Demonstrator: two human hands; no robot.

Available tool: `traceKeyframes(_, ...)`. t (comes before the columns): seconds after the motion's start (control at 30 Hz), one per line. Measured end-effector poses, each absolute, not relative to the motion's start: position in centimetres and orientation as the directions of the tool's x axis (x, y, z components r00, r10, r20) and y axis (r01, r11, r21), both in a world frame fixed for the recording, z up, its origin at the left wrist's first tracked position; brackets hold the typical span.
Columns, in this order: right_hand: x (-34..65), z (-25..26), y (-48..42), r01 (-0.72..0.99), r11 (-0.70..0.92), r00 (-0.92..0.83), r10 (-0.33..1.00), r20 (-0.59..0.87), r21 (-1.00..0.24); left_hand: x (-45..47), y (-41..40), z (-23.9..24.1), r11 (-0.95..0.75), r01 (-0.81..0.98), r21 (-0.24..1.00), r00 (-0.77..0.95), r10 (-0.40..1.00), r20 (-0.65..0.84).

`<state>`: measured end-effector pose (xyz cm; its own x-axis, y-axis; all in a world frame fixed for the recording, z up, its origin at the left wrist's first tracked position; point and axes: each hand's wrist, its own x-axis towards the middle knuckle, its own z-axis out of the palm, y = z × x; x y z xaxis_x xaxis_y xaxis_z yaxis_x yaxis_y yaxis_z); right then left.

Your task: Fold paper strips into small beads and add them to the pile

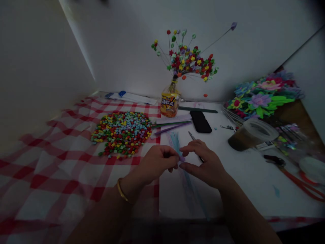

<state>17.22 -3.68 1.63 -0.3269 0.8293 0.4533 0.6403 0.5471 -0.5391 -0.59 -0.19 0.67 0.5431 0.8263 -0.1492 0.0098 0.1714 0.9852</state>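
Observation:
A small purple folded paper piece (182,158), perhaps a paper star, is pinched between the thumb and fingers of my left hand (162,158), which wears a gold bangle. My right hand (207,162) comes in from the other side, its thumb and forefinger apart around the purple piece. Whether those fingertips touch it I cannot tell. Beneath both hands lies a bundle of light blue paper strips (174,139) on a white board (238,193). Partly behind my right hand is a slim pen-like tool (191,135).
Left stands a heap of colourful paper stars (124,132) on a red-checked cloth (68,162). Behind are a bottle of stars on stems (169,104) and a black phone (200,122). Rightward sit a tilted plastic tub (254,134), orange-handled pliers (291,176) and fluffy flowers (261,98).

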Motion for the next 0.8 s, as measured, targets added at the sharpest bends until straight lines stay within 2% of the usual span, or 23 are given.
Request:
traceKeyframes(0.1,17.30,1.55,-3.52,0.649,0.607,-0.383,0.782,0.492,-0.460,-0.61,-0.13,0.58,0.197,-0.022,0.980,0.561,0.814,-0.151)
traceKeyframes(0.23,17.37,1.46,-3.44,0.630,0.640,-0.398,0.753,0.524,-0.440,-0.73,-0.11,0.49,0.211,-0.010,0.977,0.605,0.779,-0.162)
traceKeyframes(0.43,17.59,1.46,-3.44,0.560,0.638,-0.385,0.765,0.516,-0.528,-1.00,-0.18,0.67,0.191,0.030,0.981,0.628,0.760,-0.167)
traceKeyframes(0.8,17.52,1.18,-3.55,0.427,0.616,-0.313,0.787,0.531,-0.662,-1.21,-0.06,0.88,0.336,-0.180,0.925,0.676,0.725,-0.132)
